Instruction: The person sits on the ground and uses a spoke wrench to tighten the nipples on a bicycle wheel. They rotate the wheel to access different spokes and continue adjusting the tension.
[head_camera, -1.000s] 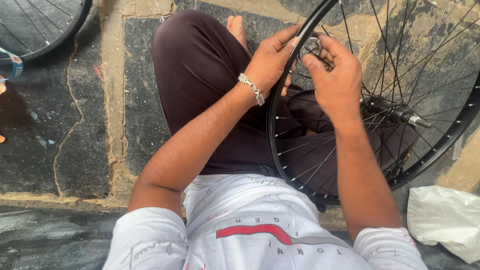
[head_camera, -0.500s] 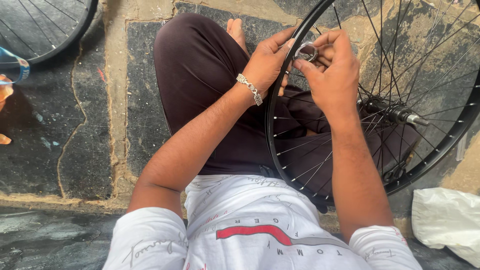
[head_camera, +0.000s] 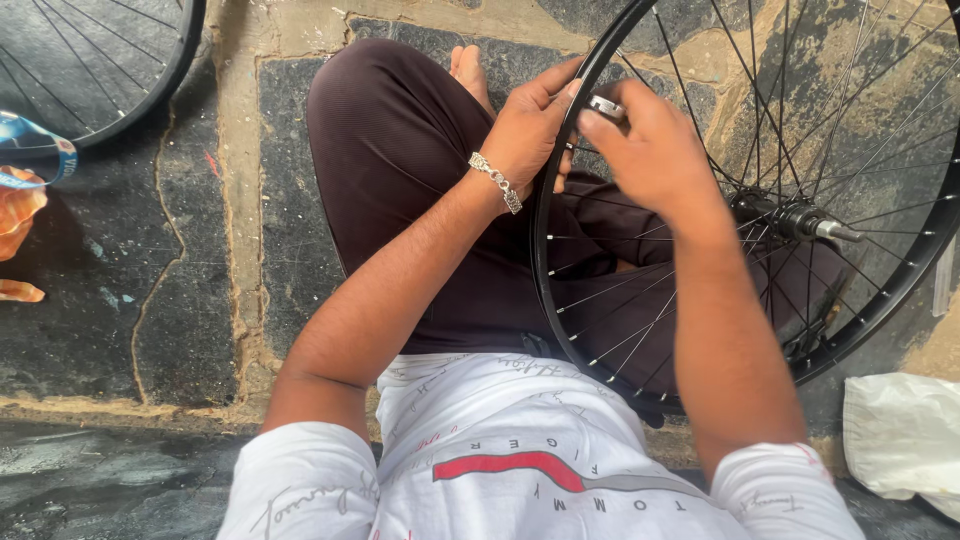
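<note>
A black bicycle wheel (head_camera: 545, 270) with thin spokes and a metal hub axle (head_camera: 800, 220) rests upright across my lap. My left hand (head_camera: 530, 125), with a silver bracelet at the wrist, grips the rim near its top. My right hand (head_camera: 655, 150) pinches a small round metal tool (head_camera: 605, 105) against the rim, right beside the left fingers. My crossed legs in dark trousers lie under the wheel.
A second black wheel (head_camera: 150, 90) lies at the top left on the stone floor. A blue and orange object (head_camera: 25, 175) sits at the left edge. A white plastic bag (head_camera: 900, 435) lies at the lower right.
My right hand has shifted slightly left and down along the rim with the small metal tool. The left hand stays on the rim.
</note>
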